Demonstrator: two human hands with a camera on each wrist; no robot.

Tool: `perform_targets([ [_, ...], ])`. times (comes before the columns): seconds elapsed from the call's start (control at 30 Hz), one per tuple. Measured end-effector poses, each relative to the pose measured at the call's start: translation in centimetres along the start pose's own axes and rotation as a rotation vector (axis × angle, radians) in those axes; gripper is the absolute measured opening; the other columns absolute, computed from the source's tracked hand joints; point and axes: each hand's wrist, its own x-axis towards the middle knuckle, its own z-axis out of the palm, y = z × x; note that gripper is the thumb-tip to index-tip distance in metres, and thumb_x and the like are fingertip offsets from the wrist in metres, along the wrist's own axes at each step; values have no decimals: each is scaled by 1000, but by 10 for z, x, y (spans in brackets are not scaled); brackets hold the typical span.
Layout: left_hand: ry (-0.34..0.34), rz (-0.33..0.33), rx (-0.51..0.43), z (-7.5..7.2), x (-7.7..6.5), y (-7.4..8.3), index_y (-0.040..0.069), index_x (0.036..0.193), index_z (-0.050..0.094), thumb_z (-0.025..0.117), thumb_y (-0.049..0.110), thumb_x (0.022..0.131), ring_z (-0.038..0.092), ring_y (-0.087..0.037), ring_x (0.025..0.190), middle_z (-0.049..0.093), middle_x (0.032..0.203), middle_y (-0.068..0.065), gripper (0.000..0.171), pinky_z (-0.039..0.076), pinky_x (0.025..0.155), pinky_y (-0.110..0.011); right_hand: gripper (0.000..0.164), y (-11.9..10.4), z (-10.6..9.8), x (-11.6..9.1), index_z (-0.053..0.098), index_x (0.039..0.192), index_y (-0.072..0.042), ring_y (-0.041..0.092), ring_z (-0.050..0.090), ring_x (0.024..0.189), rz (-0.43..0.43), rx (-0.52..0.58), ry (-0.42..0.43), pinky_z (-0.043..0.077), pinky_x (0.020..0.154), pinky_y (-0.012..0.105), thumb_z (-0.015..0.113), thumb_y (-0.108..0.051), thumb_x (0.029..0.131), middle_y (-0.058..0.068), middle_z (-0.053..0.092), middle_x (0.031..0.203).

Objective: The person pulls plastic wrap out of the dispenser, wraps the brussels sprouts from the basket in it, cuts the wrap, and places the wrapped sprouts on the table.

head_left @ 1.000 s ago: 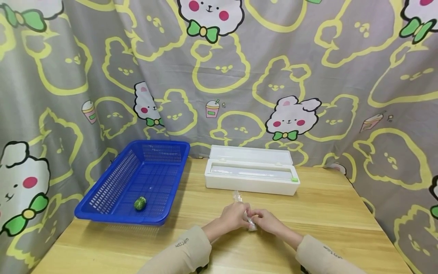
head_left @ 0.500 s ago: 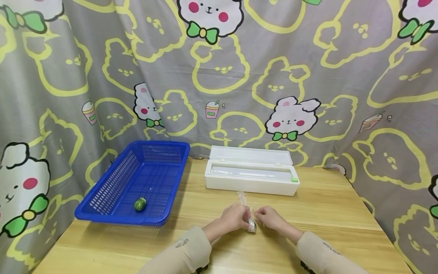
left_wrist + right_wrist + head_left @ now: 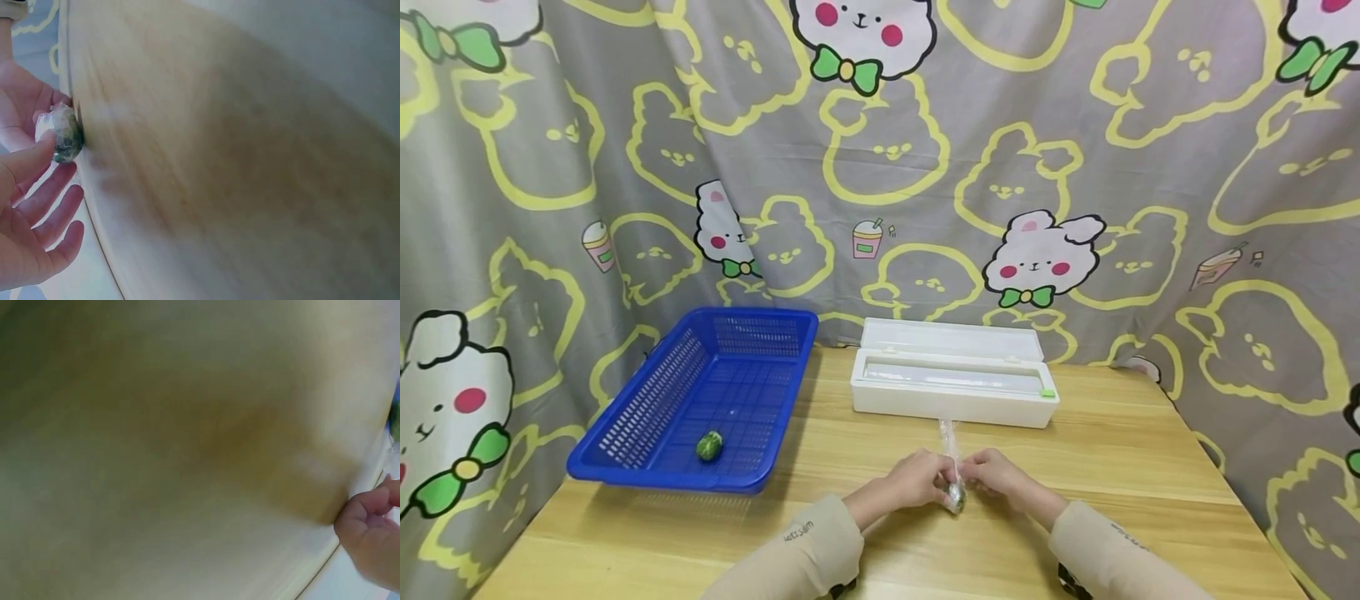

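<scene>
A small green ball like a Brussels sprout (image 3: 957, 498), wrapped in clear plastic, is held low over the table by my left hand (image 3: 917, 479). In the left wrist view, thumb and index finger pinch the wrapped sprout (image 3: 67, 134), while the other fingers (image 3: 59, 219) spread loosely. A twisted tail of plastic wrap (image 3: 949, 437) runs from it towards the white box. My right hand (image 3: 1000, 475) pinches this wrap just beside the sprout, its fingertips partly hidden. Curled fingers of the right hand (image 3: 372, 534) show at the edge of the right wrist view.
A blue plastic basket (image 3: 797, 367) stands at the left with another green sprout (image 3: 709, 446) in it. Behind the hands is a long white wrap dispenser box (image 3: 955, 408), lid raised, a roll inside. A patterned curtain (image 3: 910, 275) hangs behind the wooden table (image 3: 1120, 467).
Both hands have shifted slightly right with the wrapped sprout, and more of it shows below the left fingers. The right hand drew away from the wrap, then came back against it.
</scene>
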Motion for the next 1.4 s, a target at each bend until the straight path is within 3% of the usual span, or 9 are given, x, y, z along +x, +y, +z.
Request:
perform_targets([
  [0.13, -11, -24, -35, -1, -1, 0, 16, 79, 61, 79, 19, 64, 56, -2, 72, 67, 81, 7, 24, 43, 66, -17, 22, 0, 0, -1, 61, 97, 7, 6, 34, 49, 16, 59, 1, 29, 47, 17, 54, -12, 87, -5, 42, 55],
  [0.33, -11, -62, -87, -1, -1, -1, 15, 82, 60, 79, 17, 64, 60, -5, 73, 69, 79, 3, 26, 44, 69, -21, 16, 0, 4, -3, 57, 95, 6, 9, 45, 58, 29, 110, 47, 38, 54, 19, 53, -7, 87, -1, 49, 67],
  [0.57, 4, -75, -65, -1, 0, 1, 16, 85, 63, 79, 18, 65, 61, -4, 75, 69, 79, 4, 26, 44, 70, -22, 18, -1, 8, -5, 56, 98, 9, 11, 49, 61, 64, 180, 147, 44, 58, 22, 54, -3, 85, 2, 53, 69],
  [0.93, 20, -70, -31, -1, 0, 3, 17, 84, 63, 79, 18, 66, 60, -5, 75, 68, 79, 5, 24, 44, 68, -21, 12, -4, 10, -7, 58, 94, 3, 10, 46, 60, 97, 200, 160, 42, 55, 20, 54, -6, 87, 1, 50, 69],
  [1.17, 57, -52, -70, 1, 0, 1, 13, 73, 54, 80, 14, 63, 53, -1, 65, 61, 70, 7, 28, 41, 62, -15, 17, -3, 11, -11, 56, 99, 7, 12, 49, 64, 44, 203, 182, 46, 59, 23, 54, -3, 85, 3, 54, 76],
  [1.4, 57, -65, -120, 2, 1, -1, 11, 71, 59, 80, 13, 64, 50, 0, 60, 61, 68, 6, 22, 42, 60, -13, 17, 0, 11, -16, 53, 96, 9, 13, 52, 66, -84, 154, 115, 47, 61, 24, 55, -1, 82, 3, 53, 78],
])
